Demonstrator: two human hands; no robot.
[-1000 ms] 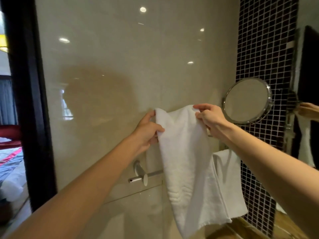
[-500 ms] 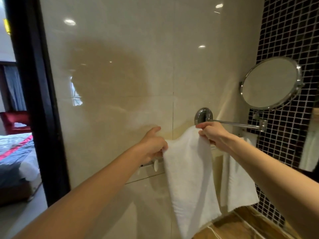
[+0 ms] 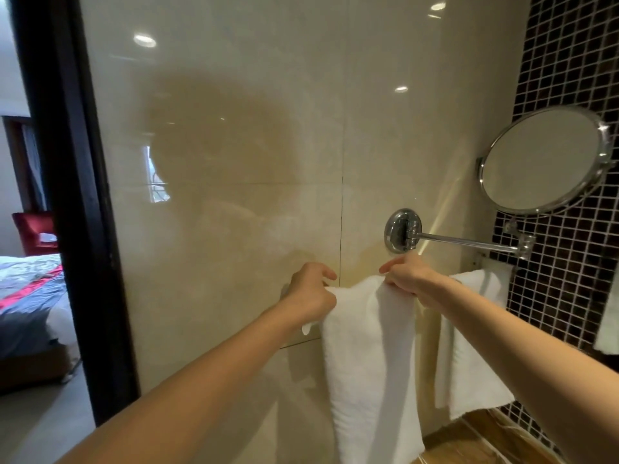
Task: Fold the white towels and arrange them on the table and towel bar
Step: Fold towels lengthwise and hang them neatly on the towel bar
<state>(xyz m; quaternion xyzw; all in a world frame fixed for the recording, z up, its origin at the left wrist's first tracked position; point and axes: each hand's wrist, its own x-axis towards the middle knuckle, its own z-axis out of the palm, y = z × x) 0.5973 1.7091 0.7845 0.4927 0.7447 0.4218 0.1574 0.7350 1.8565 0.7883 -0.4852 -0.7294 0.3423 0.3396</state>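
A white towel (image 3: 365, 363) is being gripped at its top edge by both hands against a glossy beige tiled wall (image 3: 234, 128). The left hand (image 3: 311, 296) is being closed around the towel's upper left corner, fingers curled over the fold; the right hand (image 3: 407, 279) is being pinched shut on the upper right corner. Between the two hands the top edge is being held roughly level, and the towel's long axis is running straight down, its lower end dropping out of view at the bottom of the frame. The towel bar itself is being hidden behind the hands and cloth, with only a small pale end piece (image 3: 306, 328) showing just below the left hand.

Just to the right, a second white towel (image 3: 469, 356) is hanging with its long axis also vertical, apart from the first by a narrow strip of bare wall. Above the right hand, a chrome wall mount (image 3: 402, 231) is carrying a thin arm (image 3: 469, 243) out to a round mirror (image 3: 542, 160) set before dark mosaic tiles (image 3: 569, 61). Left of the hands the wall is lying bare as far as a black door frame (image 3: 77, 195), beyond which a bed (image 3: 30, 296) is being glimpsed. A wooden surface (image 3: 475, 440) is showing beneath the towels.
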